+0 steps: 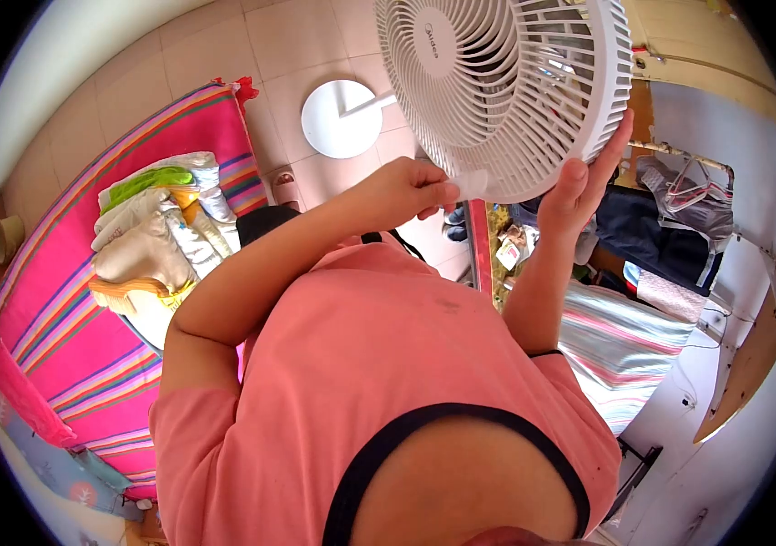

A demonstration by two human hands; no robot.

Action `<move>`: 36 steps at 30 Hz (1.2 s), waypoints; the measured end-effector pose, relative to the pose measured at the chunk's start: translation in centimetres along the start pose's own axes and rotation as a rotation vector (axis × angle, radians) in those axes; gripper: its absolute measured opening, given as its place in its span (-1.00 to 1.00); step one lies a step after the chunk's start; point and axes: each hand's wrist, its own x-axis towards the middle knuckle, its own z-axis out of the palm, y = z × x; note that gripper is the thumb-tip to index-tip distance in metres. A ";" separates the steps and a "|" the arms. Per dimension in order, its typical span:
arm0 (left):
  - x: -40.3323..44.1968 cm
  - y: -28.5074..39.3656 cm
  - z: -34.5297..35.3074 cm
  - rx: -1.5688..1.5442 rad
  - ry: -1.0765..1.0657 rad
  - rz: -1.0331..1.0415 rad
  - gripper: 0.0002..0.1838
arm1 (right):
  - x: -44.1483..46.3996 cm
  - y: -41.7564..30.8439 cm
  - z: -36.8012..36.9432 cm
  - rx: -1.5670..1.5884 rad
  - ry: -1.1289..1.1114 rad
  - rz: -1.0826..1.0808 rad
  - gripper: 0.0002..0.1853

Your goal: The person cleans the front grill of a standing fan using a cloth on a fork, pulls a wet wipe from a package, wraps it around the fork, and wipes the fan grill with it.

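A white standing fan point(438, 41) marked "Midea" fills the top of the view, its round slatted head tilted towards me. Its pole runs to a round white base point(324, 127) on the floor. My left hand point(411, 193) is closed, pinching a small thin white piece, perhaps a wipe point(473, 186), against the lower rim of the grille. At the right side of the head, my right hand point(579, 187) grips the fan's outer edge, thumb in front and fingers partly hidden behind.
On the left is a pink striped cloth-covered surface point(51, 309) with a pile of folded clothes point(156, 227). A slipper point(285, 189) lies on the tiled floor point(297, 36). On the right are hanging clothes point(652, 227), hangers point(693, 187) and a striped sheet point(620, 341).
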 end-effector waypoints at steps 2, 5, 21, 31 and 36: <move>0.1 -1.0 0.7 0.056 -0.043 0.012 -0.66 | 0.1 0.0 0.1 -0.004 0.001 -0.003 -0.01; 0.0 -0.5 1.2 0.059 -0.057 0.023 -0.66 | 0.1 0.0 -0.1 0.002 -0.001 -0.007 -0.01; -0.5 -0.8 0.0 0.029 0.077 -0.006 -0.61 | 0.0 -0.3 0.0 -0.004 -0.012 -0.019 -0.03; 0.7 -0.6 0.4 0.044 0.115 0.095 -0.64 | -0.1 0.2 -0.2 0.098 -0.013 0.028 -0.01; 0.5 -0.1 0.0 0.099 0.061 0.022 -0.65 | 0.0 0.1 -0.1 0.070 -0.009 -0.003 -0.01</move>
